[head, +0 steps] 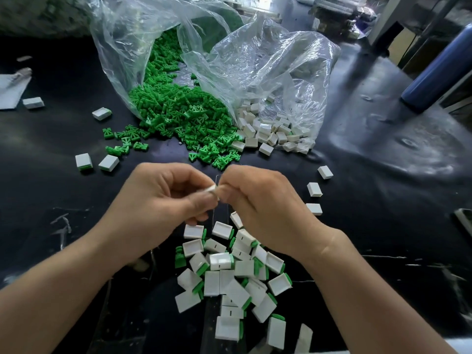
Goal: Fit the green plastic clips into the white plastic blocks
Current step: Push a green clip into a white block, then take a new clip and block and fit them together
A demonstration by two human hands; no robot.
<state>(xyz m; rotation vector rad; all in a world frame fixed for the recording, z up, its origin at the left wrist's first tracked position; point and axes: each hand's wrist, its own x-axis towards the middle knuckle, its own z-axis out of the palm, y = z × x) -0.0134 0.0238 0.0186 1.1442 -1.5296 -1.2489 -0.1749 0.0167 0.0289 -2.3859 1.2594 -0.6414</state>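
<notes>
While bags (268,60) spill green clips (178,111) and blocks (265,131), left hand (163,195) and right hand (260,200) seemingly pinch one block (210,189).

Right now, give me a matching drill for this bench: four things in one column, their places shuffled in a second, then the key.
Things
1. loose green clips
2. bare white blocks
3. clipped blocks
4. held white block

Places
A. heap nearest the person
B. pinched between left hand and right hand
C. spilling from the left clear bag
D. spilling from the right clear bag

Pairs: 1-C, 2-D, 3-A, 4-B
</notes>
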